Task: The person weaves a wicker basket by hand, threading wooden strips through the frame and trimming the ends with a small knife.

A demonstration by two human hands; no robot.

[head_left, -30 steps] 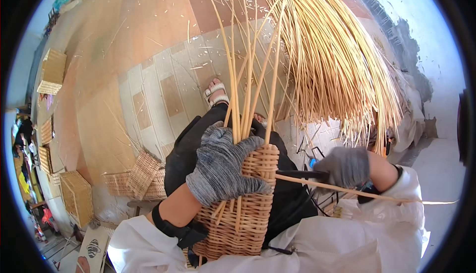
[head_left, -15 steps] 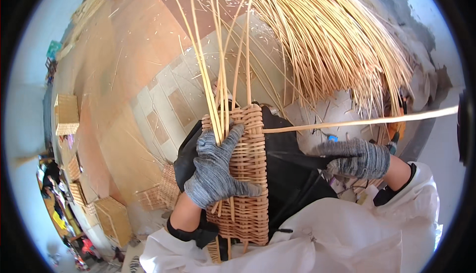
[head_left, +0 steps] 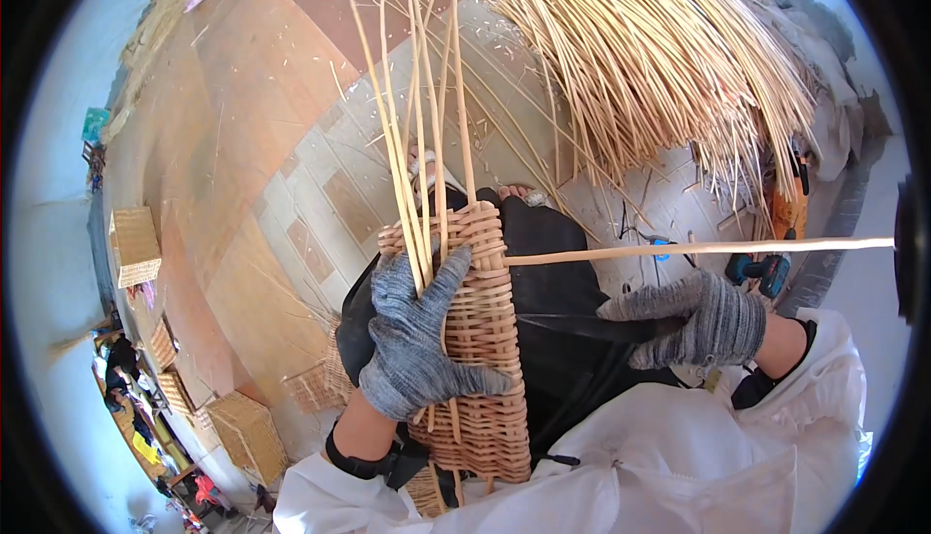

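Note:
A half-woven wicker basket (head_left: 480,340) lies on my lap, with several long upright cane stakes (head_left: 417,117) rising from its rim. My left hand (head_left: 417,340), in a grey knit glove, grips the basket's side across the weave. My right hand (head_left: 693,325), also gloved, is closed on a dark, flat pointed tool (head_left: 582,325) whose tip points toward the basket. One long cane strand (head_left: 698,248) runs from the basket's rim out to the right, just above my right hand.
A big bundle of loose cane (head_left: 640,59) fans over the tiled floor (head_left: 320,185) ahead. A blue cordless drill (head_left: 761,272) and an orange tool (head_left: 790,209) lie at the right. Finished baskets (head_left: 136,243) stand at the left, another one (head_left: 247,432) nearer. My foot (head_left: 524,193) shows beyond the basket.
The basket has turned and sits higher in my left hand. The long strand has swung up from below my right hand to level, now above it.

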